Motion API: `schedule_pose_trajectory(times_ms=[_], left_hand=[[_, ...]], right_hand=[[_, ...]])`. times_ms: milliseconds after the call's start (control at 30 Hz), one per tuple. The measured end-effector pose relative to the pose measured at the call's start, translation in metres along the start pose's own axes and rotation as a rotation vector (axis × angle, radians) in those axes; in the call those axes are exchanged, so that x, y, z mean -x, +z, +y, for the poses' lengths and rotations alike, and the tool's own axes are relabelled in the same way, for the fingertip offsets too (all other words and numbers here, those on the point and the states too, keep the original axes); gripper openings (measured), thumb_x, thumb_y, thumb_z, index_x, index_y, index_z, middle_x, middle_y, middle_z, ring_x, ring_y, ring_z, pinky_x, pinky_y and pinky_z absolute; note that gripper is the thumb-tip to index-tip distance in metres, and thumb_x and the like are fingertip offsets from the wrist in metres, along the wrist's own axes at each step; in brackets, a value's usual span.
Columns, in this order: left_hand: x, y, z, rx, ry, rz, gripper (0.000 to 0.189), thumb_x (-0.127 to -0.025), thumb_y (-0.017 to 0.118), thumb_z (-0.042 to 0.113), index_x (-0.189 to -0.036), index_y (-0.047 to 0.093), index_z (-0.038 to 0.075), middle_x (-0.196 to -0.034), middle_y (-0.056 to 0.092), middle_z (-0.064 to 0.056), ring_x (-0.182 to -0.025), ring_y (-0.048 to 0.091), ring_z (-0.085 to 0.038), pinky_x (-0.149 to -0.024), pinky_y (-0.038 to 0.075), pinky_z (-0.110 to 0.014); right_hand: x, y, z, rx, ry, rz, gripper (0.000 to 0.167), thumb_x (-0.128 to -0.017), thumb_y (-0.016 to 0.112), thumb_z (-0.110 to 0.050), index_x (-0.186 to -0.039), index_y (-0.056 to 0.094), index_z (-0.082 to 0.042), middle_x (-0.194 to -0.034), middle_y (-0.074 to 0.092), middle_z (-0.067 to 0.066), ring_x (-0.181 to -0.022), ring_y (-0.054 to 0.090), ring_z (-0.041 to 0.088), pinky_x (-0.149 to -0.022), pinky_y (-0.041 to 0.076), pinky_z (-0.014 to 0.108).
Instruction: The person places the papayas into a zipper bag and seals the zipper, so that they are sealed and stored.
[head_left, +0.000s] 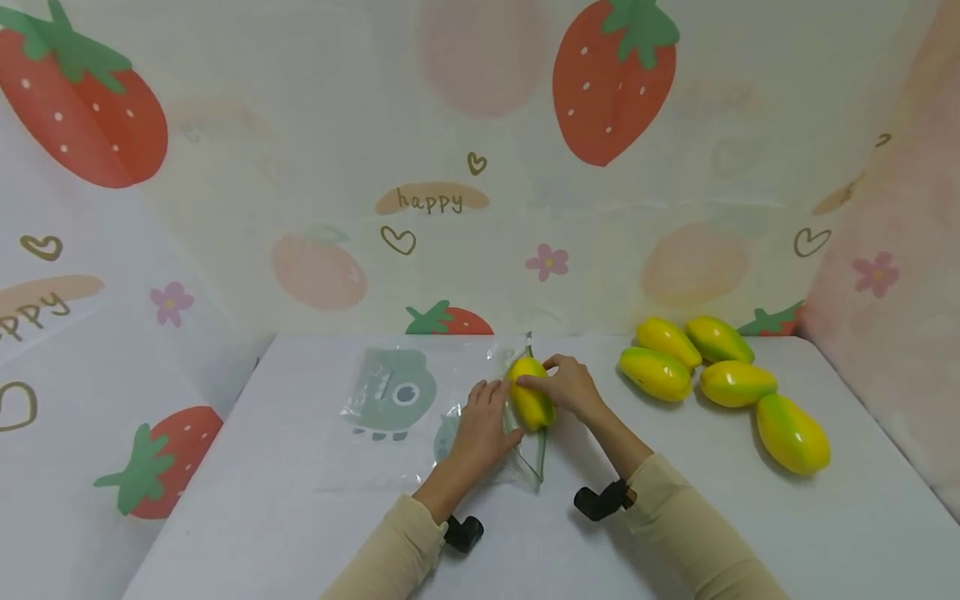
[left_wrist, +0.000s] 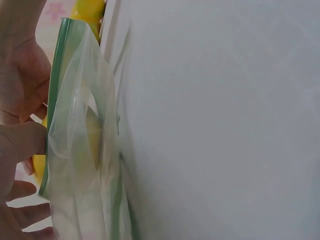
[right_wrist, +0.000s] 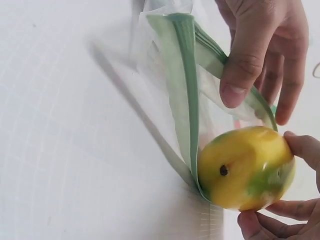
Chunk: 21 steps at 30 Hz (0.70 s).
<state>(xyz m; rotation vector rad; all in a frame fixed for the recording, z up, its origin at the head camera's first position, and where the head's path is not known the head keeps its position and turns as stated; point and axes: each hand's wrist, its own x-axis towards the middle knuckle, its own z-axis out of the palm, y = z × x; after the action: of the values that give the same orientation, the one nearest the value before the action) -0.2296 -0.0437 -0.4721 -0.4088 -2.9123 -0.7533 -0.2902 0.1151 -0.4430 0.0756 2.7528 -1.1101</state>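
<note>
A clear plastic zip bag (head_left: 337, 450) with a green cartoon print lies on the white table, its green-edged mouth (right_wrist: 187, 100) gaping toward the right. My left hand (head_left: 482, 429) holds the lip of that mouth, thumb (right_wrist: 237, 82) inside and fingers behind. With thumb and fingertips, my right hand (head_left: 573, 385) grips a glossy yellow-green fruit (head_left: 531, 400), shaped like a mango or small papaya. The fruit (right_wrist: 245, 167) sits at the bag's mouth, against the green strip. In the left wrist view the bag's film (left_wrist: 75, 165) partly covers it.
Several more yellow-green fruits (head_left: 656, 375) lie grouped at the table's right rear, one of them (head_left: 793, 435) nearer the front. Behind the white table (head_left: 247, 500) hangs a strawberry-printed cloth (head_left: 517, 208). Black wrist cameras (head_left: 600, 502) are on both wrists.
</note>
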Motion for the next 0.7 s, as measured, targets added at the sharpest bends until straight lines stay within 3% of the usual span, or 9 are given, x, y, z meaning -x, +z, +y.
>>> schedule_pose_trajectory(times_ms=[167,367,500,700], left_hand=[[0.0009,0.0000,0.0010,0.028,-0.034,0.039,0.073,-0.080,0.080,0.021,-0.140,0.045,0.000,-0.134,0.053,-0.018,-0.128,0.044,-0.036,-0.108,0.041,-0.046],[0.0011,-0.0010,0.0051,0.038,-0.120,0.032,0.065,-0.080,0.079,0.022,-0.132,0.050,-0.004,-0.109,0.059,-0.014,-0.101,0.048,-0.028,-0.088,0.045,-0.036],[0.0018,-0.0023,0.0074,0.111,-0.186,0.001,0.058,-0.083,0.076,0.021,-0.130,0.051,-0.003,-0.100,0.061,-0.010,-0.093,0.049,-0.023,-0.079,0.045,-0.032],[0.0029,0.0008,0.0044,0.237,-0.233,0.027,0.036,-0.086,0.068,0.016,-0.115,0.062,-0.005,-0.089,0.068,-0.010,-0.081,0.061,-0.022,-0.074,0.053,-0.034]], right_hand=[[-0.0014,0.0000,-0.0001,0.002,-0.002,-0.001,0.068,-0.082,0.071,-0.050,-0.126,0.057,0.001,-0.118,0.062,0.021,-0.091,0.056,0.028,-0.075,0.052,0.033],[-0.0016,0.0004,-0.0017,0.001,0.004,0.000,0.068,-0.082,0.072,-0.049,-0.127,0.057,0.000,-0.120,0.062,0.022,-0.094,0.056,0.029,-0.079,0.052,0.036],[-0.0016,0.0007,-0.0023,-0.004,0.011,-0.003,0.067,-0.082,0.072,-0.048,-0.127,0.057,0.000,-0.120,0.062,0.021,-0.095,0.056,0.029,-0.081,0.053,0.038],[0.0004,0.0019,-0.0017,-0.015,0.019,-0.001,0.067,-0.082,0.073,-0.048,-0.127,0.058,-0.001,-0.117,0.063,0.020,-0.093,0.056,0.028,-0.077,0.051,0.033]])
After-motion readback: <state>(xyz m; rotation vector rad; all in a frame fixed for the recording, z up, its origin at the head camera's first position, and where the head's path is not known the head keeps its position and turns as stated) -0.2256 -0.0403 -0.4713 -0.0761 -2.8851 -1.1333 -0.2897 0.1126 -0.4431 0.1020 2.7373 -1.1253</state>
